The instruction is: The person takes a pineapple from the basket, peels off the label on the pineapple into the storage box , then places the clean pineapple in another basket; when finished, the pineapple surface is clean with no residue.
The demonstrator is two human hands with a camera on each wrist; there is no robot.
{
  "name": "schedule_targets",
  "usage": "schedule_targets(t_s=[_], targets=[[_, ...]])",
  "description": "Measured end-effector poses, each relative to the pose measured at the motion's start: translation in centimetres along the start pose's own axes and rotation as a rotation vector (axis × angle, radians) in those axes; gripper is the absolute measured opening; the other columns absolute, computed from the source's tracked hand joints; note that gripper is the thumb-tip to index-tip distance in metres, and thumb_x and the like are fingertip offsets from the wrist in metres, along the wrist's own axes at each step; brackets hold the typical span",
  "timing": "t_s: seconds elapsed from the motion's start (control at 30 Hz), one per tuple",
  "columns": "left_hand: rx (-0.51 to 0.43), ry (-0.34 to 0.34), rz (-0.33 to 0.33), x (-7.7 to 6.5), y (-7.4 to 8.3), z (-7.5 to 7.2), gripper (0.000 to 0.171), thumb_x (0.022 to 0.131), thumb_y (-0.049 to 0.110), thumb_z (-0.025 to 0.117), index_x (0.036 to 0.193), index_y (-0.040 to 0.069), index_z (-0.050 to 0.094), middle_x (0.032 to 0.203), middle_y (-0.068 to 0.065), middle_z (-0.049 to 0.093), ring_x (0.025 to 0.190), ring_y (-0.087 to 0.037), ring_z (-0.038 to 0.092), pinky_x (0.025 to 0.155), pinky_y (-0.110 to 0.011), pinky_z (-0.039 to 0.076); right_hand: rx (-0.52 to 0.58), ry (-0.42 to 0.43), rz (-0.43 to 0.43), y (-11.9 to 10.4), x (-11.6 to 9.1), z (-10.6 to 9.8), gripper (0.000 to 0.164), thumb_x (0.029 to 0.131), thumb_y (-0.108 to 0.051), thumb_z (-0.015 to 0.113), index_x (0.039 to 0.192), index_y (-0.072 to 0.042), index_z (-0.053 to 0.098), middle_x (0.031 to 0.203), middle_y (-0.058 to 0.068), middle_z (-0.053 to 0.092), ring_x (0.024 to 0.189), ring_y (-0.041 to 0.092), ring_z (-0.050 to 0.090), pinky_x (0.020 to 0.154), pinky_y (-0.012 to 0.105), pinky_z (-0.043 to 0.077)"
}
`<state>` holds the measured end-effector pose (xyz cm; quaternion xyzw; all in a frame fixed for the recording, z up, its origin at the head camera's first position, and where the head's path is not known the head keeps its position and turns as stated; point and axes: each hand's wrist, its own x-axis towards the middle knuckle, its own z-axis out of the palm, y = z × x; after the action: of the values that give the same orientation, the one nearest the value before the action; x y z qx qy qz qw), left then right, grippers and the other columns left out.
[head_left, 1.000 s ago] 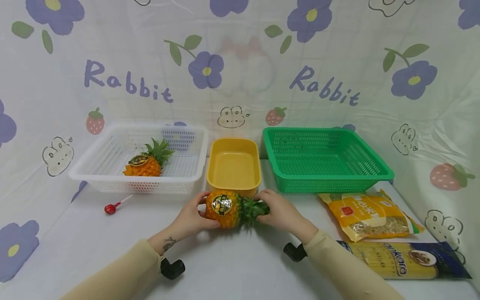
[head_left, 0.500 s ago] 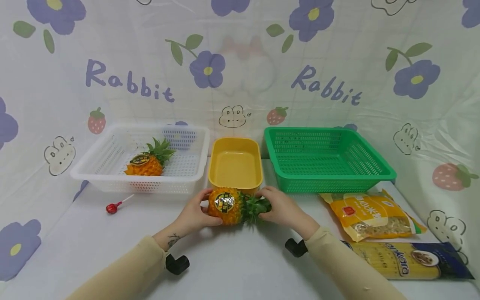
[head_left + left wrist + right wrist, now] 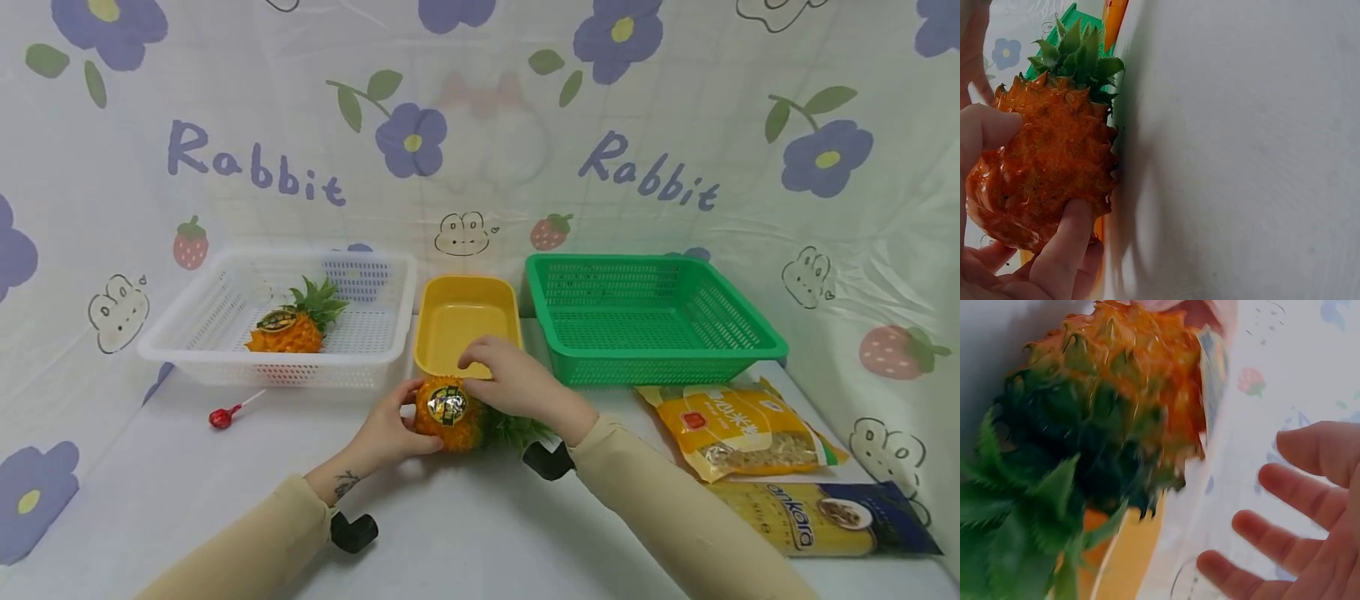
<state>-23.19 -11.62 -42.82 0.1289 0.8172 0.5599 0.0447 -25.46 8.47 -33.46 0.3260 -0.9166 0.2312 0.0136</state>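
Observation:
A small orange pineapple point(image 3: 447, 435) with a silver-and-black sticker lies on its side in front of the yellow tub, its green crown point(image 3: 517, 427) pointing right. My left hand point(image 3: 386, 425) grips its base end, thumb on the near side. In the left wrist view, fingers point(image 3: 1060, 250) press into the spiky skin. My right hand point(image 3: 521, 383) is raised over the pineapple, hiding part of the crown from the head view. Seen from the right wrist, its fingers are spread and relaxed, apart from the fruit, and hold nothing.
A white basket point(image 3: 262, 358) at the left holds another pineapple point(image 3: 288, 332). The yellow tub point(image 3: 426, 329) stands mid-table, a green basket point(image 3: 652, 367) right of it. A lollipop point(image 3: 222, 417) lies front left. At the right lie a yellow bag of grain point(image 3: 742, 429) and an Ankara spaghetti pack point(image 3: 795, 517).
My right hand has let go of the pineapple's crown and moved up and left over the fruit. My left hand keeps its grip, and the pineapple has shifted only slightly.

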Motion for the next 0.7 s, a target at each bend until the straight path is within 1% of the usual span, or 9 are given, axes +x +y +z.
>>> schedule_targets(t_s=[0.13,0.27,0.33,0.53,0.7], targets=[[0.013,-0.002,0.011,-0.1,0.0,-0.1,0.081,0.059,0.011,0.078,0.128,0.01,0.035,0.118,-0.015,0.046,0.076,-0.019,0.059,0.071,-0.03,0.049,-0.099,-0.085,0.044,-1.3,1.2,0.7,0.02,0.081,-0.026,0.058,0.094,-0.011,0.062,0.1,0.002,0.054,0.086,0.016,0.05,0.076,0.028,0.044],[0.005,-0.001,0.004,-0.2,0.0,-0.1,0.08,0.06,0.011,0.078,0.128,0.009,0.036,0.118,-0.016,0.046,0.077,-0.019,0.059,0.071,-0.03,0.049,-0.148,-0.16,0.126,-2.0,2.0,1.2,0.023,0.08,-0.031,0.059,0.091,-0.011,0.063,0.094,0.0,0.055,0.077,0.013,0.049,0.066,0.025,0.043],[0.005,0.002,-0.003,-0.2,0.0,-0.1,0.079,0.06,0.01,0.078,0.127,0.009,0.036,0.118,-0.016,0.047,0.077,-0.019,0.059,0.071,-0.03,0.049,-0.16,-0.183,0.15,-2.2,2.2,1.3,0.024,0.08,-0.032,0.06,0.09,-0.011,0.063,0.09,-0.001,0.054,0.074,0.013,0.049,0.063,0.024,0.043],[0.011,0.007,-0.024,-0.1,0.1,-0.1,0.079,0.06,0.011,0.077,0.128,0.011,0.037,0.118,-0.015,0.047,0.077,-0.019,0.059,0.071,-0.03,0.049,-0.17,-0.213,0.174,-2.2,2.7,1.4,0.021,0.078,-0.031,0.061,0.088,-0.012,0.064,0.087,-0.002,0.053,0.072,0.013,0.049,0.061,0.024,0.043],[0.005,0.0,-0.009,-0.1,0.1,-0.1,0.079,0.06,0.011,0.077,0.128,0.01,0.036,0.118,-0.014,0.047,0.079,-0.02,0.059,0.073,-0.031,0.049,-0.118,-0.215,0.215,-2.1,2.9,1.3,0.019,0.077,-0.029,0.063,0.085,-0.012,0.06,0.082,-0.002,0.053,0.071,0.014,0.049,0.059,0.023,0.043]])
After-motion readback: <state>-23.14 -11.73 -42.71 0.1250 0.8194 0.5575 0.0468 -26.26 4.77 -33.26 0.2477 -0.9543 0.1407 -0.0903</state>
